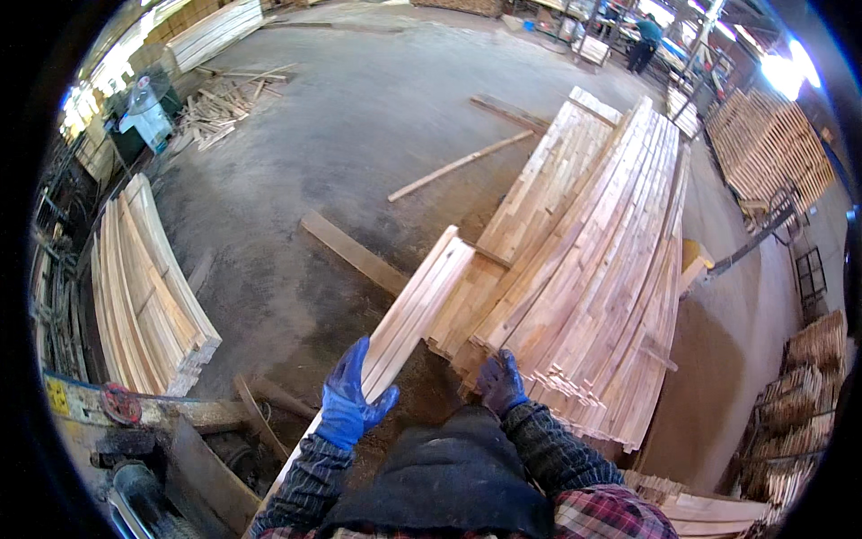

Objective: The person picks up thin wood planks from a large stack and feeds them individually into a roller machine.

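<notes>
My left hand (348,402), in a blue glove, grips a narrow bundle of pale wooden boards (415,310) from beneath and the side, its thumb on the right and its fingers on the left. The bundle slants away toward the upper right, and its near end runs back past my left forearm. My right hand (501,384), in a darker blue glove, is closed at the near left corner of a large stack of long boards (584,296). Its fingers are partly hidden against the board ends there. Several short board ends stick out unevenly at the stack's near side.
A lower layer of boards (516,242) lies left of the stack. Loose planks (355,251) rest on the floor. At left is another board pile (148,296), with machinery (135,485) nearer. Scrap wood (220,108) lies far left. A person (646,43) stands far right, beyond stacked lumber (768,144).
</notes>
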`<state>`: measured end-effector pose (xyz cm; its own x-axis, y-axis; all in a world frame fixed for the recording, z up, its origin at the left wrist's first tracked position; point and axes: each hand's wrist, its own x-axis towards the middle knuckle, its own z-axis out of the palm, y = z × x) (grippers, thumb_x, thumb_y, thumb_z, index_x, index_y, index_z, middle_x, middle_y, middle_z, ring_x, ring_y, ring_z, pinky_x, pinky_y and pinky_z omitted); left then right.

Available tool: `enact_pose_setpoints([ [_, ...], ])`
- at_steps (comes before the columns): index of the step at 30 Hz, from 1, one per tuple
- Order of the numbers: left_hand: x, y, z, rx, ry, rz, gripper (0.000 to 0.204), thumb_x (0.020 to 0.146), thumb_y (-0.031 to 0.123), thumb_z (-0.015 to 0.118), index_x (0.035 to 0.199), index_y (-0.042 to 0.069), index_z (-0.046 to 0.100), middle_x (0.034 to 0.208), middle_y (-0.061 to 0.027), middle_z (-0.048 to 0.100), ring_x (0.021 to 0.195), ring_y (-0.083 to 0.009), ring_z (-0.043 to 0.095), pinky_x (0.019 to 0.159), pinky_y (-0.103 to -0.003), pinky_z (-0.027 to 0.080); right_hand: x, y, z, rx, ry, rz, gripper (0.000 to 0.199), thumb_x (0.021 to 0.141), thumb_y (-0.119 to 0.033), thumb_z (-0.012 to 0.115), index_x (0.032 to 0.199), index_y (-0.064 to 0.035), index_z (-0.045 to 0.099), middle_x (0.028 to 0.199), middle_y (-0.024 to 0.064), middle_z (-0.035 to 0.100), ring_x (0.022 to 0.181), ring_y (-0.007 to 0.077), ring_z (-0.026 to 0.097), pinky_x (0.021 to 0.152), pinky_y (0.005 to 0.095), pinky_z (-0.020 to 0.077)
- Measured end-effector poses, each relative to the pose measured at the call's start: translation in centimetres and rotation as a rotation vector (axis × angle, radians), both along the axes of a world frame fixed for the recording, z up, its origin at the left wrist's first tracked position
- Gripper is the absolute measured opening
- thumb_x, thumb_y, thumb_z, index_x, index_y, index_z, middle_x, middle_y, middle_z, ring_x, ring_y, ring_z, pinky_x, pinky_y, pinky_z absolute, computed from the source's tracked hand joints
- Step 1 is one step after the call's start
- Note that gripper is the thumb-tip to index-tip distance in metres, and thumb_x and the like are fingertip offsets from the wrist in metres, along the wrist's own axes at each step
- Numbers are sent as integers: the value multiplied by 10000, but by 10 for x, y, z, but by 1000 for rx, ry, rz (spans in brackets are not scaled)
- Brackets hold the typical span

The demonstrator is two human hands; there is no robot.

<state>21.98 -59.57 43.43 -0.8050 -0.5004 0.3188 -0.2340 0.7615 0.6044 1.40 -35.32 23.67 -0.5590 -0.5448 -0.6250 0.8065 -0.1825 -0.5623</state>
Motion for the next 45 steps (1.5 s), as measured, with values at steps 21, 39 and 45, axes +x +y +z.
enact_pose_setpoints([
  [21, -224, 183, -269, 1512, -148, 84, 483, 834, 216, 666, 1265, 91, 488, 1239, -98, 529, 1129, -257, 492, 940, -343, 393, -252, 6, -57, 602, 525, -223, 840, 829, -378, 689, 1420, 28, 250, 1439, 187, 338, 1319, 280, 341, 1061, 350, 303],
  [39, -240, 222, -296, 1972, 20, 552, 401, 876, 269, 643, 1214, 84, 534, 1203, -52, 545, 1085, -162, 510, 876, -330, 471, -245, 22, -73, 118, 46, -446, 793, 828, -80, 639, 1464, -56, 167, 1379, 169, 418, 1202, 284, 483, 992, 379, 424],
  [45, -254, 181, -216, 1489, -209, 158, 516, 885, 291, 632, 1255, -38, 488, 1255, -146, 537, 1174, -226, 502, 985, -336, 412, -237, 46, -27, 7, -124, -308, 346, 827, -256, 653, 1117, -87, 568, 992, 94, 628, 943, 261, 596, 869, 422, 480],
])
